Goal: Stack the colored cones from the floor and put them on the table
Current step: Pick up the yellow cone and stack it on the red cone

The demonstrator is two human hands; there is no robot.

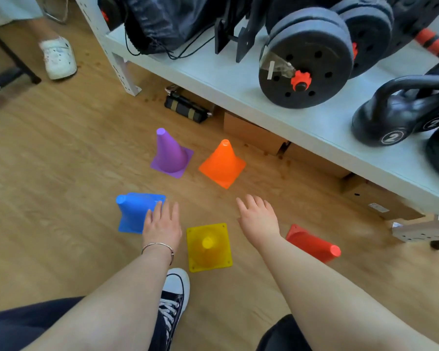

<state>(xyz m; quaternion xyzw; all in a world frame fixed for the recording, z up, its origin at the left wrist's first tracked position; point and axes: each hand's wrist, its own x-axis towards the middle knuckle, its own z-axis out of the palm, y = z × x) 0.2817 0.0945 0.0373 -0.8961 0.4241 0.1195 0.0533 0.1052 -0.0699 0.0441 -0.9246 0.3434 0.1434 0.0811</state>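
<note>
— On the wooden floor (48, 173), what stands where?

— Five cones, none stacked. Far side: a purple cone (171, 155) at left and an orange cone (223, 164) just right of it, both upright. Nearer, a yellow cone (209, 247) stands in the middle, seen almost from above. A blue cone (134, 211) is at its left and a red cone (314, 245) at its right; wide-angle view makes them look tipped outward, so I cannot tell if they stand or lie.

— And the hands?

— Both reach forward, palms down. The left hand (162, 224), a thin bracelet (159, 248) on its wrist, overlaps the blue cone's base edge; its grip is spread, fingers loosely apart, closed on nothing. The right hand (257, 216) hovers between the orange and red cones, grip also spread and empty.

— The counter?

— The white counter (238, 79) runs along the far right, carrying black dumbbells (306, 64) and kettlebells (395, 115). No cones on it. Cardboard boxes (251, 134) sit beneath.
</note>
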